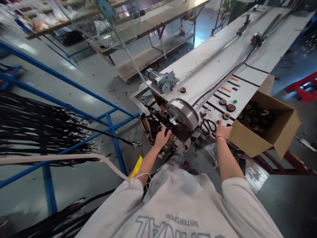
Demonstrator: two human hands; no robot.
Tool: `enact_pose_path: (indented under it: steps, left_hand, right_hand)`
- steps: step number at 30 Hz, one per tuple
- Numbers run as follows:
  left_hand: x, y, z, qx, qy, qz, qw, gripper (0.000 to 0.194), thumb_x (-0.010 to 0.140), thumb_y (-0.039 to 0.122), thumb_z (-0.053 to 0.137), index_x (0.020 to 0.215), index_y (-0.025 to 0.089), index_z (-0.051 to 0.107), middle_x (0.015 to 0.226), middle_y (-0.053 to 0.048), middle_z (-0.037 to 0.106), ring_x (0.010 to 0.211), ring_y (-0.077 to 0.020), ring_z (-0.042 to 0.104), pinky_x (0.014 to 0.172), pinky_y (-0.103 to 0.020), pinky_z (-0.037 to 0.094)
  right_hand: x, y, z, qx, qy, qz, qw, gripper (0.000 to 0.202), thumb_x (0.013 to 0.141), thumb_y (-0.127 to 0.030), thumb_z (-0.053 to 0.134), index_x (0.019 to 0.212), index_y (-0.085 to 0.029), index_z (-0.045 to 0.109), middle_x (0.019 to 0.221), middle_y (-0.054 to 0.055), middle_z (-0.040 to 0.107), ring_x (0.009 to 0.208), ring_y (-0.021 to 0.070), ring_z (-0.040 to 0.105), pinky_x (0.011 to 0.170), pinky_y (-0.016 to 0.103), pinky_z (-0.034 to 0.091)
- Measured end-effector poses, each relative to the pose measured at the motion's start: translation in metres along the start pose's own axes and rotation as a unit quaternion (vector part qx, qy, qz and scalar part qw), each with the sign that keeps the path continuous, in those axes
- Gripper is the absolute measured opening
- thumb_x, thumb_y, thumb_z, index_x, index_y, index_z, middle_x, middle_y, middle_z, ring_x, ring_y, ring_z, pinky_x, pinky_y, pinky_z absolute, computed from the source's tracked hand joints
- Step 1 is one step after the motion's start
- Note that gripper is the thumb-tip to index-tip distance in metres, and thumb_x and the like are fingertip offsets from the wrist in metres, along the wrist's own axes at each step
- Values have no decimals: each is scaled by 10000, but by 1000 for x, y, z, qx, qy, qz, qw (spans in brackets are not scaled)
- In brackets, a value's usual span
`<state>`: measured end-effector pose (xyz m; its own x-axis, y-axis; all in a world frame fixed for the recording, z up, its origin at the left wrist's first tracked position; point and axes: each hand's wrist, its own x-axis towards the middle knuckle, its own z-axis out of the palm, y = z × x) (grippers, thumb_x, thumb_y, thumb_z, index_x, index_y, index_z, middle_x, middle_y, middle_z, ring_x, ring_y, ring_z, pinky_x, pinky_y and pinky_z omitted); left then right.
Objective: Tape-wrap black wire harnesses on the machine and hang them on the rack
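A: Hands?
B: Left hand [162,138] half-curled below the wheel [188,114]; cannot tell if it grips anything. Right hand [224,131] loosely spread, nothing visibly held, fingertip at the red button [218,122].
A: Technique?
B: Judgement: fingertip square, left fingers clear of the rim.
A: Wheel?
B: Grey, shiny, pale-labelled; tabletop's [195,79] near end.

Both arms [150,159] are extending forward from the torso [175,198], the forearms [229,157] lying bare. Ahead of the torso, the left hand [162,138] is curling its fingers inward, its grip being too small to tell. Ahead of the torso and to its right, the right hand [224,131] is pointing its index finger forward, its other fingers spreading sideways
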<state>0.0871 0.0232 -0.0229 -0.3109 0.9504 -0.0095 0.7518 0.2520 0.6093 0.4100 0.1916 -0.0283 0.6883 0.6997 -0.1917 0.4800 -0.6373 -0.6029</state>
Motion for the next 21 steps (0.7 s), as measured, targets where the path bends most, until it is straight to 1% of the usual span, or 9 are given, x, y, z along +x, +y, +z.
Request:
enact_pose_path:
  steps: [1, 3, 6, 8, 10, 13, 16, 18, 21]
  left_hand:
    - [-5, -8, 0, 22, -4, -12, 1000, 308, 948, 409, 463, 930, 165, 650, 680, -50, 641, 668, -201, 637, 637, -256, 410]
    - [-19, -28, 1, 57, -31, -33, 997, 291, 916, 404, 503, 869, 168, 668, 697, -58, 659, 685, -201, 644, 639, -251, 410]
    - [-45, -57, 1, 74, -69, -63, 993, 274, 893, 391, 508, 805, 182, 662, 729, -67, 685, 733, -213, 658, 645, -253, 423]
    - [-60, -69, -1, 68, -62, -80, 993, 295, 896, 418, 486, 790, 193, 644, 707, -61, 678, 736, -221, 658, 644, -262, 434]
    - [-70, -73, -8, 46, -49, -84, 994, 315, 892, 451, 472, 777, 199, 622, 681, -52, 662, 707, -218, 647, 643, -271, 438]
    - [-76, -65, -22, -8, -53, -63, 997, 363, 873, 513, 467, 730, 201, 589, 640, -36, 633, 639, -198, 609, 636, -276, 431]
    - [-72, -46, -32, -90, -86, -38, 991, 456, 878, 581, 440, 661, 197, 555, 563, -10, 581, 581, -171, 567, 637, -272, 427]
    - [-61, -31, -30, -175, -105, -38, 978, 522, 888, 630, 397, 704, 179, 585, 562, -6, 579, 569, -159, 560, 631, -268, 437]
    - [-35, -10, -21, -292, -118, -59, 947, 626, 861, 708, 392, 875, 134, 642, 661, -27, 641, 582, -151, 574, 607, -268, 456]
  right_hand:
    - [0, 0, 0, -1, 1, 1, 1000, 726, 847, -705, 522, 1261, -114, 452, 1241, 251, 560, 1157, 398, 564, 958, 537, 457]
    - [0, 0, 0, 1, 0, 1, 1000, 721, 855, -712, 501, 1265, -121, 445, 1245, 246, 560, 1157, 391, 565, 955, 534, 460]
    - [1, 2, 0, 12, -5, -5, 1000, 735, 814, -682, 597, 1262, -119, 446, 1249, 241, 567, 1162, 390, 562, 963, 519, 458]
    - [1, 3, 0, 20, -6, -8, 1000, 726, 804, -652, 635, 1255, -112, 454, 1247, 240, 571, 1171, 388, 557, 973, 509, 453]
    - [1, 3, 0, 24, -5, -8, 1000, 709, 812, -637, 637, 1251, -110, 459, 1251, 241, 570, 1177, 385, 554, 976, 503, 452]
    - [0, 1, -2, 26, -2, -7, 1000, 700, 815, -625, 639, 1262, -120, 451, 1263, 239, 564, 1181, 379, 553, 978, 498, 452]
    - [-2, -1, -4, 18, -8, -4, 1000, 702, 825, -634, 618, 1273, -123, 444, 1268, 240, 560, 1186, 379, 548, 984, 502, 446]
    - [-3, -2, -5, 10, -9, -2, 1000, 712, 830, -644, 604, 1277, -114, 441, 1270, 247, 555, 1181, 387, 549, 981, 512, 447]
    - [-3, -1, -4, 5, -3, -6, 1000, 724, 826, -653, 603, 1271, -105, 447, 1264, 253, 555, 1171, 398, 552, 973, 526, 451]
